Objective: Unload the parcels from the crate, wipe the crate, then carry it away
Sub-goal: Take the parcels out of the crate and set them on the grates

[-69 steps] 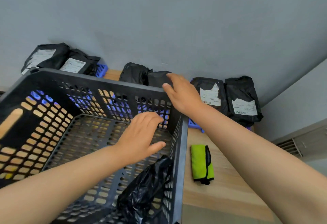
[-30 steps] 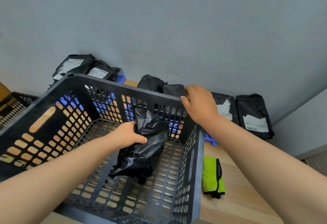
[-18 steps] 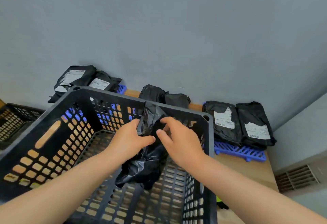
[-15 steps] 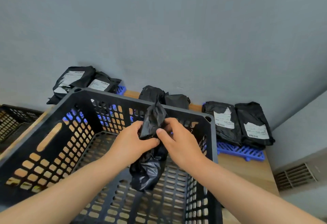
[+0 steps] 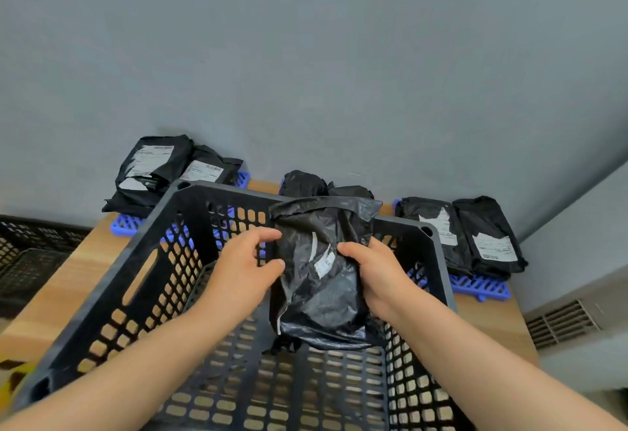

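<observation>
left hand grips the left edge of a crumpled black parcel, thumb pressed on its front and the forefinger reaching up along its side. right hand holds the opposite edge, thumb on the front face and the other fingers tucked behind, out of sight. between the two hands the parcel hangs upright above the inside of the black crate, its top level with the far rim and its lower end clear of the perforated floor. a white label on its front is creased and only partly readable. the crate stands on a wooden table and no other parcel shows inside it. beyond the crate, along the grey wall, more black parcels lean on blue mats: a left stack with white labels, a middle pair just behind the far rim, and a right pair with labels facing out. a second dark crate sits off the table's left side, and a vent grille shows low on the right.
</observation>
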